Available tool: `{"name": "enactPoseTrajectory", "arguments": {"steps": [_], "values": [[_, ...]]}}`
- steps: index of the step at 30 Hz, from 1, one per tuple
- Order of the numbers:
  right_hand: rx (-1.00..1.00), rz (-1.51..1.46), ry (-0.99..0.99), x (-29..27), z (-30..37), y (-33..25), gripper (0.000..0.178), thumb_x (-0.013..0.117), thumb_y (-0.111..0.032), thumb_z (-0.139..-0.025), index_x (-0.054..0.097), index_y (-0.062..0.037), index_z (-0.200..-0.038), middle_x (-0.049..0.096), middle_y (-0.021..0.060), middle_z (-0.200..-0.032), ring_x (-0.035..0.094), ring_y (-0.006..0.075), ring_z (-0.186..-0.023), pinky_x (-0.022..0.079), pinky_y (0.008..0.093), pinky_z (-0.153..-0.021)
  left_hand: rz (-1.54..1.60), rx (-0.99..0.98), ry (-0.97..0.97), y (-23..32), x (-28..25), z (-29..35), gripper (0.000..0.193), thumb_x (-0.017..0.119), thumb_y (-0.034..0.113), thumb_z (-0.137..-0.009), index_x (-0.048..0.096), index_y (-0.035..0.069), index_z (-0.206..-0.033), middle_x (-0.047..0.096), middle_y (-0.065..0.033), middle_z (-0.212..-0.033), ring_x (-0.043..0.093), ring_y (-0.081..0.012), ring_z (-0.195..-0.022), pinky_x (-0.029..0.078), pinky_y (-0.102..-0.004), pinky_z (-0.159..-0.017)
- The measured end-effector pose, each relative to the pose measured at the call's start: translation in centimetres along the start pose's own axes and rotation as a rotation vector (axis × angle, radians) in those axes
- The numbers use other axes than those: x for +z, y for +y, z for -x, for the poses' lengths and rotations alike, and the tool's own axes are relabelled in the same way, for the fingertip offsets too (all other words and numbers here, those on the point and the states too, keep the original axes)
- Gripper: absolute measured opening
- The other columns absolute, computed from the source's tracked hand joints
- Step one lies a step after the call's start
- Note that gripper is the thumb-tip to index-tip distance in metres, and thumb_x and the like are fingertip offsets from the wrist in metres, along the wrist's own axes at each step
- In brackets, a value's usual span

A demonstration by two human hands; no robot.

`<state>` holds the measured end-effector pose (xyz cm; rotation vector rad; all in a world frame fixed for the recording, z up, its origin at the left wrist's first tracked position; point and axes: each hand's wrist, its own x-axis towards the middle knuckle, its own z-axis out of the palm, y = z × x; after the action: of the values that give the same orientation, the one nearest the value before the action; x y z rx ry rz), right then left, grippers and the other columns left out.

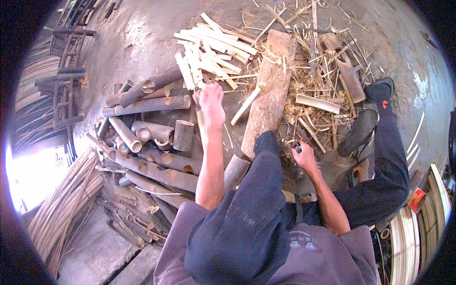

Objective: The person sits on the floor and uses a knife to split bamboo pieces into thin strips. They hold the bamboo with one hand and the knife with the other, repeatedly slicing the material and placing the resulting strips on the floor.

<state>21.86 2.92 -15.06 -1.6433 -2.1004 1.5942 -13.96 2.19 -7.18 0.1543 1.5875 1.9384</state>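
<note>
My left hand (212, 105) is closed at the near edge of a pile of pale split bamboo strips (216, 45). Its fingers curl away from view, so what they hold, if anything, is hidden. My right hand (305, 156) is wrapped round the dark handle of a knife (286, 118). The thin blade points up and left, over the right edge of a worn wooden plank (273, 90). One bamboo strip (245, 106) leans against the plank's left side. My dark-covered foot rests on the near part of the plank.
Cut bamboo tubes (156, 107) lie stacked on the left. Shavings and split pieces (318, 102) litter the floor right of the plank, near a dark shoe (358, 132). Long thin strips (66, 204) are heaped at lower left; pale slats (405, 242) stand at lower right.
</note>
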Motion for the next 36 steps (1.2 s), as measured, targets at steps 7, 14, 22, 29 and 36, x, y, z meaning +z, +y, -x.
{"name": "enactPoseTrajectory", "arguments": {"steps": [7, 14, 22, 29, 36], "values": [[0.079, 0.069, -0.040, -1.5, 0.6, -2.2, 0.038, 0.063, -0.027, -0.077, 0.061, 0.0005, -0.104, 0.065, 0.0249, -0.089, 0.063, 0.0427, -0.085, 0.050, 0.0468, -0.076, -1.179, 0.548, -0.563, -9.6, -0.9, 0.3, 0.041, 0.057, 0.015, -0.083, 0.051, -0.002, -0.119, 0.063, -0.0276, -0.099, 0.060, -0.0446, -0.093, 0.050, -0.0461, -0.083], [0.015, 0.080, 0.017, -0.9, 0.9, -1.4, 0.039, 0.063, -0.028, -0.079, 0.061, 0.0002, -0.105, 0.066, 0.0240, -0.091, 0.064, 0.0405, -0.087, 0.050, 0.0454, -0.077, -0.911, 0.034, -0.486, -2.5, 3.2, 0.1, 0.021, 0.053, 0.016, -0.093, 0.053, 0.000, -0.107, 0.066, -0.0214, -0.097, 0.067, -0.0299, -0.089, 0.055, -0.0405, -0.076], [0.037, -0.010, 0.090, -1.9, 2.7, -5.7, 0.039, 0.056, -0.039, -0.090, 0.062, -0.0013, -0.097, 0.065, 0.0246, -0.082, 0.064, 0.0423, -0.079, 0.049, 0.0474, -0.069, 0.233, -0.100, -0.315, -3.1, 4.8, 5.8, 0.041, 0.053, 0.014, -0.097, 0.038, 0.003, -0.134, 0.053, -0.0222, -0.129, 0.056, -0.0292, -0.116, 0.048, -0.0417, -0.098], [-0.183, -0.154, 0.004, -2.1, 3.1, -10.2, 0.041, 0.048, -0.040, -0.096, 0.060, -0.0004, -0.099, 0.061, 0.0268, -0.077, 0.061, 0.0426, -0.072, 0.046, 0.0472, -0.064, -0.351, -0.074, -0.123, -3.5, 6.1, 10.7, 0.051, 0.034, 0.037, -0.103, 0.051, -0.007, -0.121, 0.057, -0.0246, -0.122, 0.061, -0.0277, -0.107, 0.053, -0.0367, -0.089], [-0.128, -0.173, -0.054, -2.6, 2.2, -13.1, 0.048, 0.044, -0.046, -0.096, 0.060, -0.0013, -0.094, 0.061, 0.0282, -0.075, 0.061, 0.0465, -0.076, 0.047, 0.0510, -0.067, -1.184, 0.391, -0.111, -2.1, 6.0, 9.3, 0.048, 0.034, 0.029, -0.103, 0.061, -0.009, -0.092, 0.065, -0.0184, -0.064, 0.068, -0.0249, -0.063, 0.054, -0.0303, -0.059]]}}
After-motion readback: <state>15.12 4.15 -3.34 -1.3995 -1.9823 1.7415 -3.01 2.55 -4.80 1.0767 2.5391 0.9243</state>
